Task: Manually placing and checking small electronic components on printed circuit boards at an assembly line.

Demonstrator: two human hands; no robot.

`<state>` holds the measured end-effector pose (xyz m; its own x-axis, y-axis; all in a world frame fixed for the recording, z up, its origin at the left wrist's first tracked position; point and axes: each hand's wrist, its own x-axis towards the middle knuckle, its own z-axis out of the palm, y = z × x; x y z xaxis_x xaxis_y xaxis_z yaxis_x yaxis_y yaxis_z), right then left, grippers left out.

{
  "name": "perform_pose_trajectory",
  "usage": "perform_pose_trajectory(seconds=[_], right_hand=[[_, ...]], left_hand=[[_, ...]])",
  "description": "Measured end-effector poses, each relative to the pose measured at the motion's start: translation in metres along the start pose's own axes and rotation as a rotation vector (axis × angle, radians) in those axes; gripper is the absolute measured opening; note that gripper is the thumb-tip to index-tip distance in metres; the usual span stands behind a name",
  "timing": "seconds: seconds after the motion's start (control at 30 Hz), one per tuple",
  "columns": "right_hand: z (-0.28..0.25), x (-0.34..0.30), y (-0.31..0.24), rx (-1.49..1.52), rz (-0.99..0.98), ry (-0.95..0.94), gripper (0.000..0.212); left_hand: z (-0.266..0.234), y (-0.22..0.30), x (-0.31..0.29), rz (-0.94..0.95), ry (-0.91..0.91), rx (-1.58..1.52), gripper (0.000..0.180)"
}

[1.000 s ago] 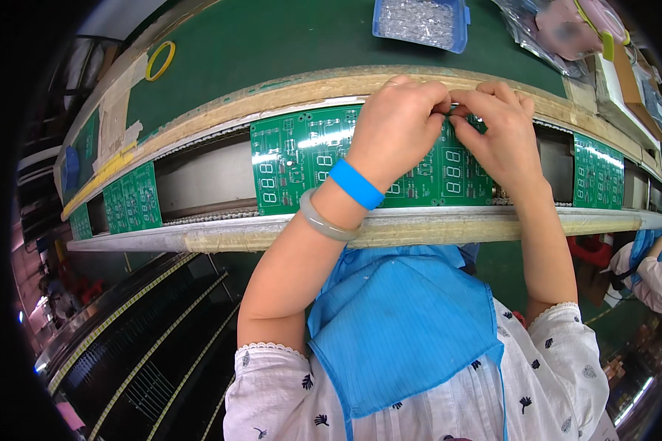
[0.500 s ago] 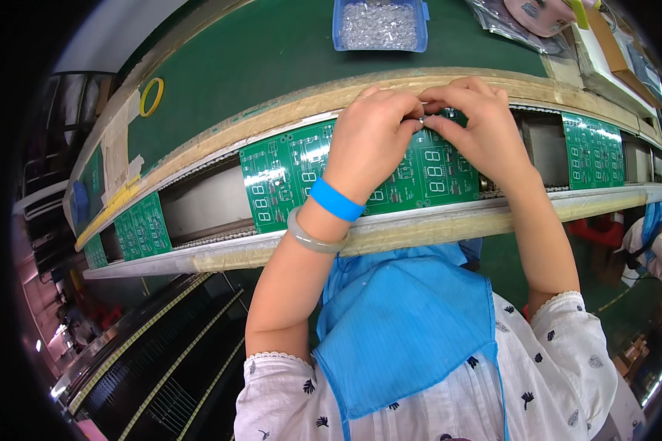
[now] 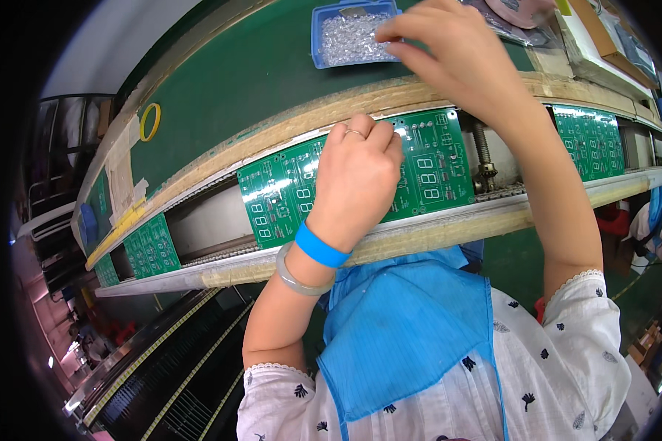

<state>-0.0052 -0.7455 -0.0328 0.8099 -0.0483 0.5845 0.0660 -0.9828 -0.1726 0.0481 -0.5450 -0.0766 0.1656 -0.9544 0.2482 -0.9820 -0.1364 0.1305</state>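
Observation:
My left hand [image 3: 361, 180] is curled over the middle of a long green circuit board [image 3: 432, 173] with white digit displays. Its fingers are bent in, and whatever they may hold is hidden beneath them. My right hand [image 3: 460, 62] reaches over the right edge of a blue tray [image 3: 318, 45]. Thumb and forefinger are slightly apart there, with nothing visible between them. Many small clear parts [image 3: 354, 37] fill the tray. The board lies in a rail track, and a row of small parts shows along its far edge.
More green boards sit in the track, one at the right [image 3: 590, 143] and one at the left [image 3: 151, 246]. Wooden rails [image 3: 272, 131] border it. A yellow ring [image 3: 150, 122] lies on the green table. Another person's sleeve [image 3: 651, 228] shows at the far right.
My right hand has left the board and moved up to the blue tray. The left hand has drawn slightly nearer to me and curled over the board. The view has shifted a little.

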Motion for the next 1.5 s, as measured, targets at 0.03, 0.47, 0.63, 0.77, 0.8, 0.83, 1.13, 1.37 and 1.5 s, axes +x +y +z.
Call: perform_pose_trajectory(seconds=[0.03,0.47,0.63,0.77,0.8,0.83,1.13,1.37,1.5], right_hand=[[0.004,0.009,-0.004,-0.011,0.005,-0.052,0.012],[0.056,0.046,0.0,-0.38,0.062,-0.335,0.01],[0.059,0.033,0.007,-0.205,0.103,-0.142,0.011],[0.054,0.025,0.011,-0.079,0.13,-0.015,0.012],[0.049,0.024,0.009,0.015,0.192,-0.02,0.012],[0.044,0.024,0.006,0.017,0.19,-0.021,0.012],[0.013,-0.017,-0.018,0.645,0.498,0.004,0.017],[0.019,-0.047,-0.034,1.109,0.769,-0.188,0.021],[0.023,-0.052,-0.031,1.169,0.793,-0.222,0.021]], left_hand=[[0.0,0.001,0.001,0.005,-0.013,-0.007,0.02],[-0.005,-0.096,0.066,-0.19,0.451,-0.006,0.011],[0.01,-0.109,0.092,-0.169,0.265,0.177,0.015],[0.004,-0.102,0.104,-0.209,0.192,0.236,0.013],[-0.001,-0.099,0.104,-0.215,0.184,0.181,0.012],[-0.004,-0.096,0.103,-0.22,0.176,0.127,0.012],[-0.008,-0.089,0.101,-0.215,0.129,0.105,0.014],[0.004,-0.097,0.095,-0.135,0.339,0.047,0.014],[-0.006,-0.092,0.1,-0.243,0.283,-0.228,0.014]])
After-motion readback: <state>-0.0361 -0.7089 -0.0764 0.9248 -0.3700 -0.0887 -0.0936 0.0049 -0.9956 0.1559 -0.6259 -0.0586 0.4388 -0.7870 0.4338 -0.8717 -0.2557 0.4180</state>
